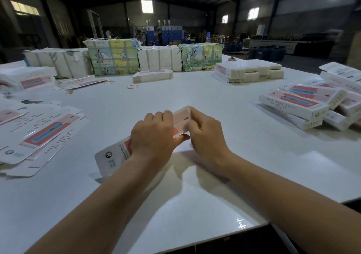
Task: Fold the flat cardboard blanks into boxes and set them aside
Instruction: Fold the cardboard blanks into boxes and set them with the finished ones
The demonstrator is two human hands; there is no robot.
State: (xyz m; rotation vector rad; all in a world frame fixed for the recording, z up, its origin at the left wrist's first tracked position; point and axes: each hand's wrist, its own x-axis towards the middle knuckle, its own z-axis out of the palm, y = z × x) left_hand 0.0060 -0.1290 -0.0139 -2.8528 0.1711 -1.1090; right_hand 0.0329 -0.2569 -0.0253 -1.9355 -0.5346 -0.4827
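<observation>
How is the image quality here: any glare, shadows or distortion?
Head view: wide-angle bending at the edges; bright glare patch on the table near its front edge; soft shadows under both hands and the box; the dim hall behind looks slightly blurred.

Your two hands meet on a box blank (181, 122) at the middle of the desk (224, 175). Flat blanks (39, 134) lie to your left, folded boxes (304, 105) are piled to your right, and wrapped bundles (111, 56) line the far edge behind.
</observation>
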